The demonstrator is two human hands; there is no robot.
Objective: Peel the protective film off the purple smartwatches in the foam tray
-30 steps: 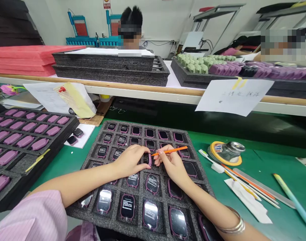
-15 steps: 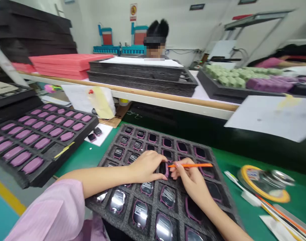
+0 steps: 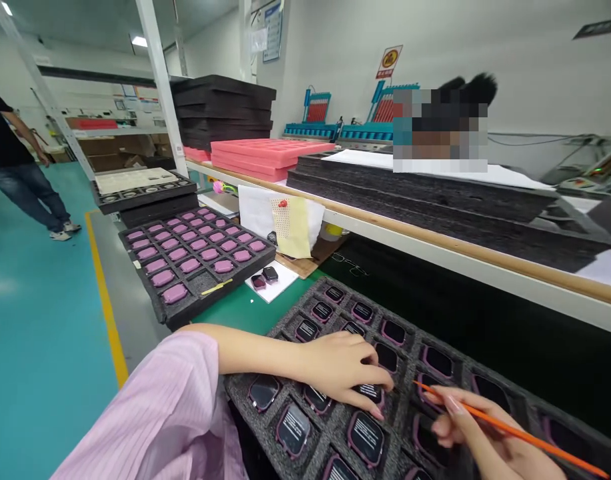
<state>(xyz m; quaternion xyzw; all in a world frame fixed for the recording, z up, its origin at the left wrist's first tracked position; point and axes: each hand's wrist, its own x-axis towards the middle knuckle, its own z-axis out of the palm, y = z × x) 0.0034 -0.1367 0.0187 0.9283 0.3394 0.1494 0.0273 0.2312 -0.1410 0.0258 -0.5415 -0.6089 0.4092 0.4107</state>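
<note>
Before me lies a dark grey foam tray (image 3: 330,440) with purple-framed watch cases in its pockets. Each has a black glass face, several with white print. My left hand (image 3: 338,370) is over the middle of the tray, thumb and fingers at the edges of one watch case (image 3: 369,393) that lies face up in its pocket. To the right of it, my right hand (image 3: 485,427) pinches a thin orange stick (image 3: 525,437), its pointed tip toward the left hand. The stick's tip is above the tray near another watch case.
At left another foam tray (image 3: 225,293) holds purple pieces, with a yellow strip on its edge. Two small dark pieces lie on white paper (image 3: 280,283). A shelf (image 3: 415,243) with red foam (image 3: 265,160) and black foam stacks crosses behind. One person walks at far left; another sits beyond the shelf.
The view has swung left. The watch case by my left hand, tilted up before, now lies flat in its pocket. My right hand with the orange stick has drawn away from it.
</note>
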